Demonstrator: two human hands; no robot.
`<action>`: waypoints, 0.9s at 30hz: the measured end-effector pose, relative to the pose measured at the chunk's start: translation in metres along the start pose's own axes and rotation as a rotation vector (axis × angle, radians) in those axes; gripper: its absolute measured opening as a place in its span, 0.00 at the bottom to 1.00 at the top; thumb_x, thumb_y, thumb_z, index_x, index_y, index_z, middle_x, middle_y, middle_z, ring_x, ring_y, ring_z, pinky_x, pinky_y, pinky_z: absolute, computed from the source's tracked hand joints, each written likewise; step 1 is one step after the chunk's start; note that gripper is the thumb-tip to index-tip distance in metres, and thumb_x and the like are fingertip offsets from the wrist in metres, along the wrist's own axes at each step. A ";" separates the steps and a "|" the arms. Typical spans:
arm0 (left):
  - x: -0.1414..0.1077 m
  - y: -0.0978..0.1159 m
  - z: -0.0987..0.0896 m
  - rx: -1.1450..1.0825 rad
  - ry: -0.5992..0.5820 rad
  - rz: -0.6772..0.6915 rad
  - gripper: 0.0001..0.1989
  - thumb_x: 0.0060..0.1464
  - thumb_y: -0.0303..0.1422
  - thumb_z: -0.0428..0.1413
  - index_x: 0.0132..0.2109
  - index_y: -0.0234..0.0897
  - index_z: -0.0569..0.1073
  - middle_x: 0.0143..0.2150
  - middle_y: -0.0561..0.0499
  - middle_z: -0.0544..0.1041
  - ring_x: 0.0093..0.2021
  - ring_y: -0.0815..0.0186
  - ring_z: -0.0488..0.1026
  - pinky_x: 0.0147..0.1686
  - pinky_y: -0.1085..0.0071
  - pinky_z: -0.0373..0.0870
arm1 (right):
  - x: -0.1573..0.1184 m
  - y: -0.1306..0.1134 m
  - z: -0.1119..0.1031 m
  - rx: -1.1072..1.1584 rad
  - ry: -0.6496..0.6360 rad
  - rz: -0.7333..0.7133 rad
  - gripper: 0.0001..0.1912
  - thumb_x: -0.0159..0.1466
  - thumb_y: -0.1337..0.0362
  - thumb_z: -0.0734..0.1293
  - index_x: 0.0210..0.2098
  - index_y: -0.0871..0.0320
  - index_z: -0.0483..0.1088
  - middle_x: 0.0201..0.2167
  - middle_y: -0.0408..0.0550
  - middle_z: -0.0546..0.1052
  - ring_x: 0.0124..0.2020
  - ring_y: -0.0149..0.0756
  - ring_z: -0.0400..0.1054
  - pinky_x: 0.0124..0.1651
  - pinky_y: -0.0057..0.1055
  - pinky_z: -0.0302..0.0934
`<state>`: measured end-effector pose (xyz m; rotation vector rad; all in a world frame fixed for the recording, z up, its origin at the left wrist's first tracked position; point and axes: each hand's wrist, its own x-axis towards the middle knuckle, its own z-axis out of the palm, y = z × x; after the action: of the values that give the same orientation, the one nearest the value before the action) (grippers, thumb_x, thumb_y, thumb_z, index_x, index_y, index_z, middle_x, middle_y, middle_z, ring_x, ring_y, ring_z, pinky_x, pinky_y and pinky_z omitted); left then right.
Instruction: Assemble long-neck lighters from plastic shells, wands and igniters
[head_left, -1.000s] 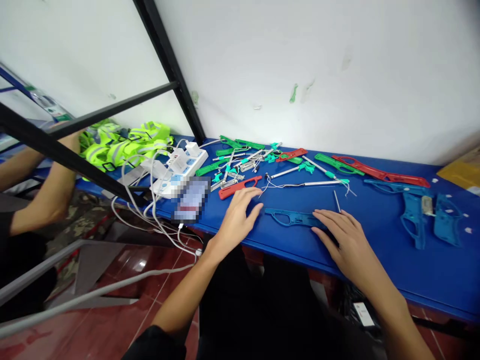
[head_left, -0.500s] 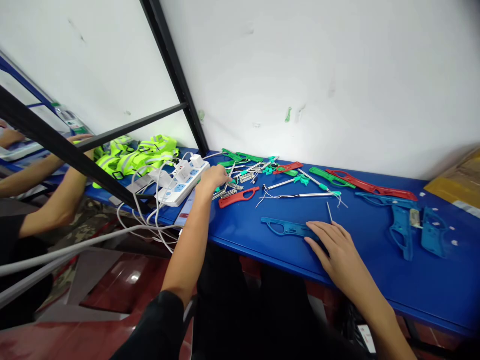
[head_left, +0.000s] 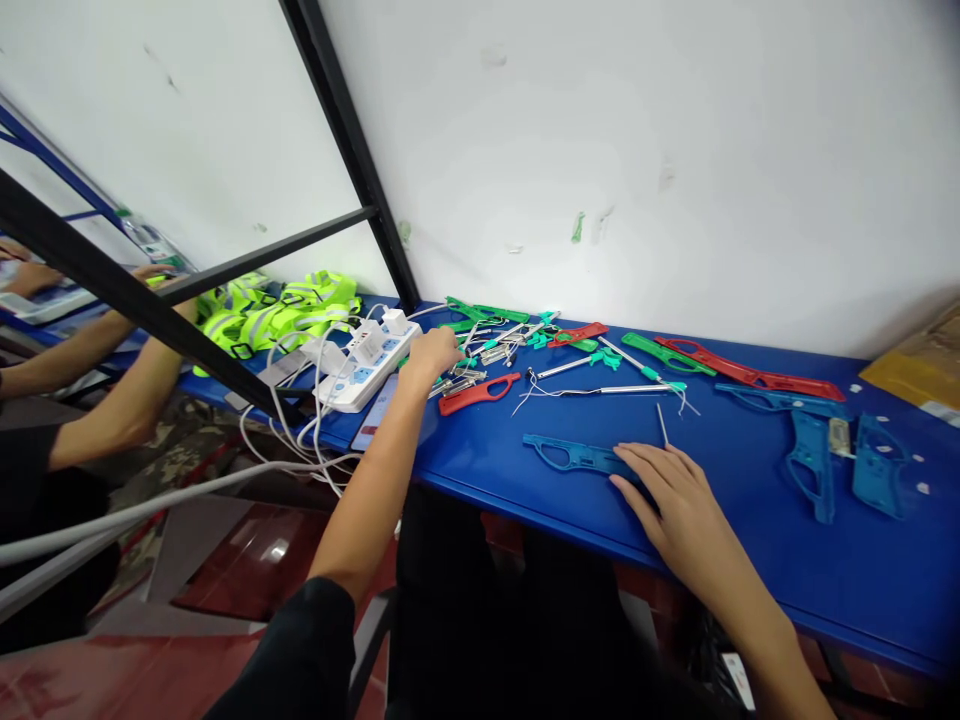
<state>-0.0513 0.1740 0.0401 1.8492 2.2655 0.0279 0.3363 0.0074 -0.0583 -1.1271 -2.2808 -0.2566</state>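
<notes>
My left hand is over the near left end of a pile of metal rods, wires and green plastic pieces, fingers curled down; whatever they pinch is hidden. Close by lies a red lighter casing half. My right hand holds a blue lighter casing half against the table, its fingers and thumb over the right end. A thin metal rod sticks out beyond those fingers; its lower end is hidden. Further back are a wired metal tube and a tube with a green piece.
A white power strip with plugs and cables, and a phone, are at left. Several blue casing parts lie right, with red and green casings behind. Yellow reflective vests and another person's arm are beyond the black frame.
My left hand has moved very slightly at the pile. The right hand stays on the blue casing half. The camera view has shifted a little.
</notes>
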 end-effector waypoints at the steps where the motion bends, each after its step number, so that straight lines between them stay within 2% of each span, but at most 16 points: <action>1: 0.000 0.003 0.001 -0.013 0.001 0.007 0.20 0.70 0.40 0.63 0.64 0.37 0.75 0.62 0.41 0.77 0.58 0.54 0.79 0.56 0.52 0.81 | 0.000 0.000 0.000 0.003 0.002 -0.001 0.17 0.80 0.59 0.60 0.63 0.58 0.70 0.58 0.56 0.82 0.58 0.49 0.78 0.69 0.55 0.62; 3: 0.001 0.006 -0.002 -0.049 -0.004 0.029 0.20 0.71 0.41 0.62 0.64 0.37 0.74 0.62 0.42 0.77 0.57 0.54 0.79 0.55 0.52 0.81 | 0.000 0.000 0.000 0.007 0.003 0.003 0.17 0.80 0.59 0.60 0.63 0.58 0.71 0.58 0.56 0.82 0.58 0.49 0.78 0.69 0.55 0.62; 5: 0.003 0.007 -0.011 -0.091 -0.008 0.057 0.18 0.70 0.40 0.63 0.59 0.34 0.77 0.57 0.43 0.80 0.53 0.56 0.81 0.52 0.56 0.82 | -0.001 0.000 0.000 0.011 -0.003 0.011 0.17 0.81 0.58 0.60 0.63 0.57 0.70 0.58 0.55 0.82 0.58 0.48 0.77 0.70 0.54 0.62; 7: 0.003 0.004 -0.026 -0.136 0.012 0.081 0.11 0.65 0.37 0.66 0.46 0.31 0.82 0.44 0.44 0.84 0.44 0.58 0.82 0.45 0.63 0.81 | -0.001 0.000 0.000 0.015 -0.009 0.018 0.17 0.81 0.58 0.60 0.63 0.56 0.70 0.59 0.55 0.81 0.59 0.48 0.77 0.70 0.54 0.61; 9: 0.000 0.000 -0.045 -0.189 0.051 0.100 0.10 0.61 0.33 0.65 0.31 0.32 0.81 0.29 0.46 0.81 0.35 0.59 0.82 0.37 0.69 0.77 | -0.002 0.000 0.000 0.021 -0.005 0.022 0.17 0.81 0.57 0.59 0.63 0.56 0.71 0.59 0.55 0.81 0.59 0.48 0.77 0.70 0.54 0.61; 11: -0.007 -0.003 -0.064 -0.253 0.096 0.115 0.12 0.59 0.31 0.61 0.27 0.34 0.79 0.25 0.47 0.80 0.31 0.60 0.81 0.32 0.70 0.75 | -0.002 0.000 0.000 0.026 0.003 0.023 0.17 0.81 0.57 0.60 0.63 0.56 0.71 0.59 0.55 0.82 0.59 0.49 0.77 0.70 0.54 0.61; 15: -0.030 -0.001 -0.093 -0.358 0.209 0.185 0.10 0.59 0.32 0.59 0.33 0.35 0.83 0.31 0.46 0.85 0.32 0.60 0.83 0.31 0.71 0.75 | -0.001 0.000 0.000 0.019 0.012 0.014 0.17 0.81 0.57 0.60 0.62 0.56 0.71 0.58 0.55 0.81 0.58 0.49 0.77 0.69 0.54 0.62; 19: -0.056 0.009 -0.106 -0.495 0.402 0.441 0.12 0.63 0.35 0.59 0.37 0.35 0.85 0.31 0.44 0.85 0.33 0.59 0.82 0.32 0.69 0.74 | -0.001 0.000 0.000 0.006 0.023 0.038 0.19 0.80 0.55 0.60 0.65 0.56 0.70 0.61 0.57 0.80 0.59 0.52 0.76 0.67 0.56 0.64; 22: -0.070 0.017 -0.108 -0.545 0.514 0.506 0.14 0.67 0.36 0.58 0.38 0.35 0.86 0.29 0.45 0.83 0.32 0.60 0.81 0.31 0.68 0.72 | -0.002 0.000 0.000 0.025 0.035 0.075 0.21 0.80 0.53 0.61 0.67 0.55 0.69 0.65 0.58 0.77 0.62 0.55 0.75 0.66 0.58 0.66; 24: -0.074 0.022 -0.104 -0.621 0.543 0.523 0.14 0.68 0.36 0.58 0.40 0.34 0.86 0.28 0.46 0.83 0.32 0.61 0.80 0.32 0.68 0.72 | -0.002 -0.001 -0.001 0.065 0.043 0.110 0.21 0.79 0.52 0.63 0.67 0.52 0.69 0.66 0.57 0.76 0.63 0.56 0.74 0.65 0.57 0.68; 27: -0.072 0.026 -0.091 -0.832 0.538 0.587 0.13 0.69 0.35 0.57 0.46 0.34 0.86 0.36 0.45 0.85 0.33 0.65 0.80 0.35 0.70 0.76 | 0.005 -0.003 -0.009 0.182 0.079 0.217 0.21 0.78 0.50 0.64 0.67 0.48 0.69 0.67 0.54 0.76 0.65 0.53 0.74 0.65 0.55 0.70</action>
<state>-0.0292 0.1203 0.1439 2.0109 1.4313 1.4478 0.3352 0.0047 -0.0476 -1.2329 -2.0472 -0.0080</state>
